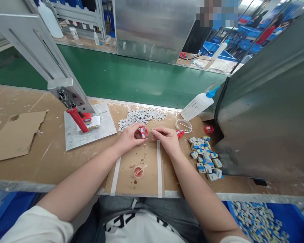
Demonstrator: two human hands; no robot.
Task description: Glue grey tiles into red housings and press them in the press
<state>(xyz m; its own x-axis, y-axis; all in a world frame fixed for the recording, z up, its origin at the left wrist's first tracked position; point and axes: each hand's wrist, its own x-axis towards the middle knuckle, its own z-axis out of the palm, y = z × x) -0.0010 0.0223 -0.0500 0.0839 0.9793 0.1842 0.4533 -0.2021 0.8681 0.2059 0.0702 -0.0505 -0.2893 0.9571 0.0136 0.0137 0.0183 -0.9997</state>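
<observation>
My left hand grips a small red plastic piece, like a toy vehicle body, with pale and grey parts on its face. Just to its right, my right hand is closed in a pinch, thumb against fingertip, on something too small to make out. Behind my hands lies a spread heap of small grey pieces. Another red piece rests beside my right hand. Nearer to me, a small round cup of reddish liquid with a thin stick in it stands on a taped cardboard sheet.
To the left stands a metal press with a red-handled clamp on a plate. At right are a tape roll, a white squeeze bottle, a red piece and blue-white blocks. A blue bin holds more blocks.
</observation>
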